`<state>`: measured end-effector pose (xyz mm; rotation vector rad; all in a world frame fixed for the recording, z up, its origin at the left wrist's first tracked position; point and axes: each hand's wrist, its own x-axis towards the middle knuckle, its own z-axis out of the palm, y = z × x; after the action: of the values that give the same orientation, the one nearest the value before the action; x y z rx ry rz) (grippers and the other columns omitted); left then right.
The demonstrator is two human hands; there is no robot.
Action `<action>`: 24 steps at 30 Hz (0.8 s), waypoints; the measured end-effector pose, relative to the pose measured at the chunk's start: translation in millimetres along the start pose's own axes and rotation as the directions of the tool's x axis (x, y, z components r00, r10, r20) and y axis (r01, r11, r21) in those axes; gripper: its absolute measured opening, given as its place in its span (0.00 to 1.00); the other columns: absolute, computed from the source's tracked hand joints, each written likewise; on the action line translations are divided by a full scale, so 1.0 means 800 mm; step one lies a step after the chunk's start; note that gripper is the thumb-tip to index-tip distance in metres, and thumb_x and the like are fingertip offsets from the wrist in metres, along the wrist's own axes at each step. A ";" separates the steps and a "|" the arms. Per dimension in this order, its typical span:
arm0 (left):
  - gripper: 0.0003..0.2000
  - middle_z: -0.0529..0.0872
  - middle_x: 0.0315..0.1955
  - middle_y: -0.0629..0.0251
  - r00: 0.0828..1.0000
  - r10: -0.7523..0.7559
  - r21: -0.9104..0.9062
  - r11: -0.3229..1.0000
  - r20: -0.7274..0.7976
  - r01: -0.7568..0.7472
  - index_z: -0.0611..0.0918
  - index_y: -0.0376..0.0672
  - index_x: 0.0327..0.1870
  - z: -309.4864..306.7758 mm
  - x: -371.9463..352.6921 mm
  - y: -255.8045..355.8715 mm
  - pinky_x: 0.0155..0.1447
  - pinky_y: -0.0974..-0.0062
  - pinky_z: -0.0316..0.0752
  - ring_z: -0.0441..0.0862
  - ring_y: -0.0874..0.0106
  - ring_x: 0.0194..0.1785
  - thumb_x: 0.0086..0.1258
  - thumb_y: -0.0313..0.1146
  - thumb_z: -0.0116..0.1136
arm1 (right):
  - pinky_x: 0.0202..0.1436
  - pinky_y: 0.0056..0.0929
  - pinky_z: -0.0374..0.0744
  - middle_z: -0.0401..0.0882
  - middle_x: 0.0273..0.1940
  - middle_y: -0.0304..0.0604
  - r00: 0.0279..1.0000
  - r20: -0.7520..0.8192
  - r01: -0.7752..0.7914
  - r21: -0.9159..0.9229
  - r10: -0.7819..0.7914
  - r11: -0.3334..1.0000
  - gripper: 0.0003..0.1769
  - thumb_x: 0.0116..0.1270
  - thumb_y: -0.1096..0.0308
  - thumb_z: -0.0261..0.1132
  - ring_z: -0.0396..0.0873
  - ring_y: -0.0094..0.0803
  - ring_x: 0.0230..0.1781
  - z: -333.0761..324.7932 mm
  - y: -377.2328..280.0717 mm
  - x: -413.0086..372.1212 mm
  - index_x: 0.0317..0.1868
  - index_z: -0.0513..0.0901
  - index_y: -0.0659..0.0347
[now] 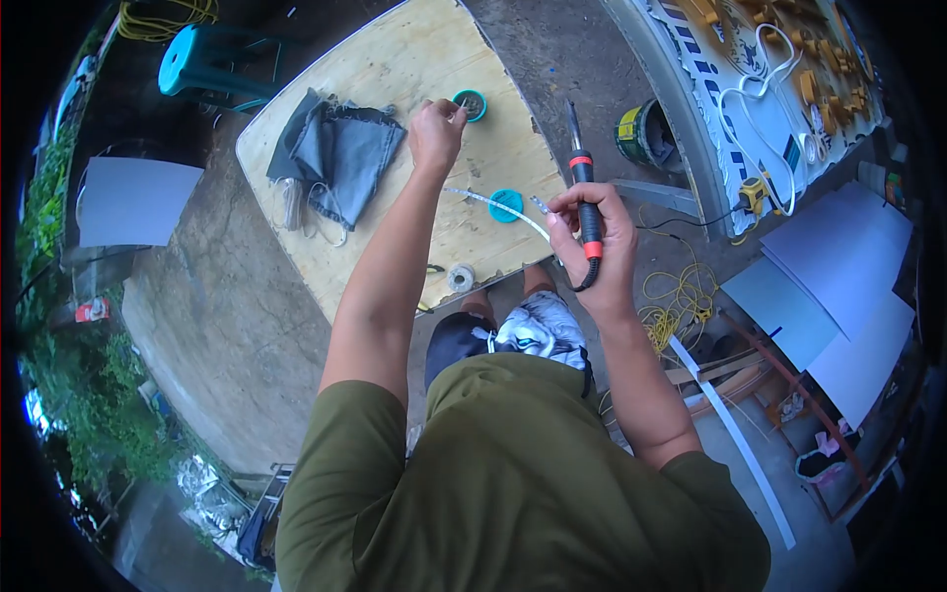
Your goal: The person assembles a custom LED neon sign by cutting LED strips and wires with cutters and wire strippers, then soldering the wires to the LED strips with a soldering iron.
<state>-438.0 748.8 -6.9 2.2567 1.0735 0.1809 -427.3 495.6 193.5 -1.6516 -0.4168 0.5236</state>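
My left hand (pixel 437 135) is at the rim of a small round teal container (pixel 473 103), its fingers pinched on something too small to make out. My right hand (pixel 610 237) grips a red-and-black soldering iron (pixel 584 187), its metal tip pointing up and away from me. Between the thumb and index finger of that hand is the end of a narrow strip (pixel 539 205). A pale marked strip (pixel 508 209) curves over a teal lid (pixel 505 200) on the wooden board (pixel 395 74). A grey cloth (pixel 340 158) lies left of my left hand.
A small roll (pixel 461 277) sits near the board's close edge. Beyond the board stands a teal stool (pixel 187 61). To the right are a bucket (pixel 646 135), a table with a white cord (pixel 728 109), yellow cable (pixel 681 301) on the floor and pale sheets (pixel 838 257).
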 end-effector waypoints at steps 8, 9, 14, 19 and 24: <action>0.12 0.89 0.43 0.57 1.000 -0.004 0.087 0.996 0.014 0.003 0.94 0.48 0.43 0.021 0.011 -0.010 0.54 0.59 0.80 0.87 0.58 0.49 0.68 0.45 0.71 | 0.46 0.21 0.79 0.81 0.41 0.35 0.999 0.003 -0.042 0.031 0.042 0.999 0.13 0.67 0.84 0.67 0.75 0.16 0.37 -0.013 0.008 0.011 0.49 0.79 0.62; 0.12 0.89 0.43 0.57 1.000 -0.004 0.088 0.996 0.018 0.002 0.94 0.48 0.44 0.022 0.012 -0.010 0.54 0.59 0.80 0.87 0.58 0.49 0.68 0.45 0.71 | 0.46 0.21 0.79 0.81 0.41 0.34 0.999 0.005 -0.039 0.025 0.039 0.999 0.13 0.67 0.85 0.67 0.75 0.16 0.37 -0.013 0.009 0.013 0.49 0.79 0.62; 0.12 0.88 0.43 0.58 0.999 -0.007 0.100 0.995 0.032 0.003 0.94 0.49 0.44 0.024 0.013 -0.011 0.53 0.59 0.80 0.87 0.59 0.49 0.67 0.45 0.72 | 0.47 0.21 0.79 0.81 0.42 0.34 0.999 0.012 -0.051 0.028 0.050 0.998 0.13 0.67 0.85 0.67 0.75 0.16 0.37 -0.012 0.010 0.017 0.49 0.78 0.62; 0.11 0.88 0.45 0.57 0.997 -0.037 0.093 0.995 0.061 0.032 0.93 0.49 0.44 0.021 0.009 -0.009 0.55 0.56 0.81 0.87 0.56 0.50 0.67 0.43 0.71 | 0.47 0.21 0.79 0.81 0.42 0.35 0.999 0.023 -0.039 0.026 0.038 0.999 0.13 0.67 0.85 0.67 0.75 0.16 0.38 -0.009 0.013 0.019 0.49 0.78 0.62; 0.11 0.88 0.45 0.57 0.999 -0.030 0.093 0.995 0.040 0.026 0.93 0.49 0.44 0.024 0.008 -0.012 0.54 0.57 0.81 0.87 0.56 0.50 0.67 0.43 0.71 | 0.47 0.21 0.79 0.81 0.42 0.35 0.999 0.031 -0.043 0.027 0.043 0.999 0.13 0.67 0.85 0.67 0.75 0.16 0.38 -0.008 0.011 0.017 0.49 0.78 0.63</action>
<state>-432.7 748.9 -28.8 2.3157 1.1124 0.0736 -412.3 496.5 184.1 -1.6301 -0.3954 0.5851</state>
